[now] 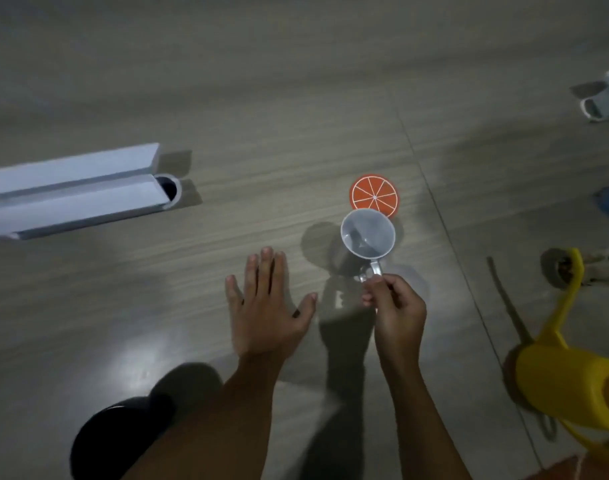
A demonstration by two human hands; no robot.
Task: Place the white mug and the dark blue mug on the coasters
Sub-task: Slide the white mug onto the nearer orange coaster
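The mug point(368, 236) is held by its handle in the right hand point(396, 306), beside the coaster point(374, 197). It is judged light, rigid and breakable. The left hand point(268, 306) is spread flat, empty.

White mug point(368, 236) upright, mouth open and empty, handle pointing toward the camera and pinched by the right hand point(395, 315). Just beyond its far rim, flat on the floor, a round orange-slice coaster point(374, 195), partly overlapped.
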